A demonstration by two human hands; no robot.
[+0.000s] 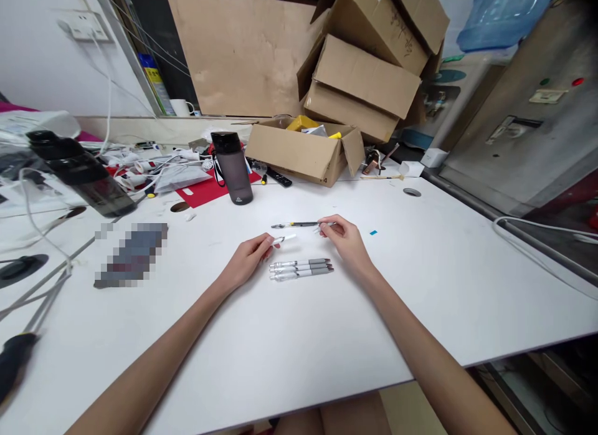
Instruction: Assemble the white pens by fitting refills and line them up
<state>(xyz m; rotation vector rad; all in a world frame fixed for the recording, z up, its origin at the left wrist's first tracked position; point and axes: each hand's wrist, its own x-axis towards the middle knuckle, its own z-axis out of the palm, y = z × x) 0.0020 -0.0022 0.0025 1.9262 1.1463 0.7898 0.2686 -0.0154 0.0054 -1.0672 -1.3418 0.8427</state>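
Note:
My left hand [247, 258] rests on the white table [299, 335] and pinches a short white pen part [286, 239] between its fingertips. My right hand [344, 239] is closed on the end of a thin dark pen refill [294, 224] that lies pointing left. Between and just in front of both hands lie three grey-and-white pens [301, 269], side by side and parallel.
A dark water bottle [232, 167] stands behind the hands; a second dark bottle [81, 171] lies tilted at the left. An open cardboard box [303, 151] and stacked boxes [369, 67] fill the back. Cables and clutter [154, 167] crowd the back left. A small blue scrap [373, 232] lies to the right.

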